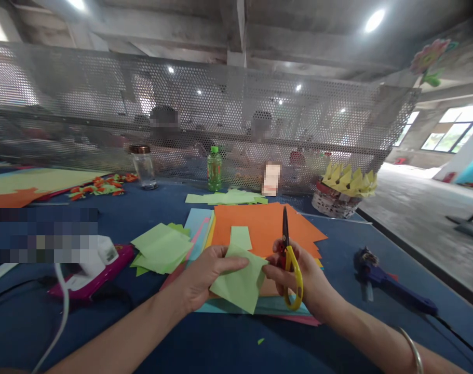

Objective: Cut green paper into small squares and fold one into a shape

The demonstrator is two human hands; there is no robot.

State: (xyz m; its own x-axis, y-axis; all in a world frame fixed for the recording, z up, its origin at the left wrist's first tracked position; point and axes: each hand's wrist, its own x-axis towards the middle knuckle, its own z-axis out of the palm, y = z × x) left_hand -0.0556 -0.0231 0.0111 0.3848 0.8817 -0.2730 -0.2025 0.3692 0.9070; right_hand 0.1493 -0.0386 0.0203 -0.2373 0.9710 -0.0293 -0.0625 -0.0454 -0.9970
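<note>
At lower left of the frame, a pink tool (99, 272) is seen on the blue surface (228, 348), with a pile of green squares (162, 249) just right of it. At centre, a green paper square (240, 285) is pinched in the left hand (201, 278), grip closed on its top edge, over stacked coloured sheets (267, 223). Its right edge is touched by the right hand (302, 283), grip closed round yellow-handled scissors (291, 265), blades shut, pointing up. A blue glue gun (392, 288) lies at right.

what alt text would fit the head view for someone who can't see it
The left hand and right hand hold a green paper square over a blue table; the right hand also grips yellow-handled scissors, blades shut. Coloured paper sheets lie beneath, a glue gun at right.
</note>
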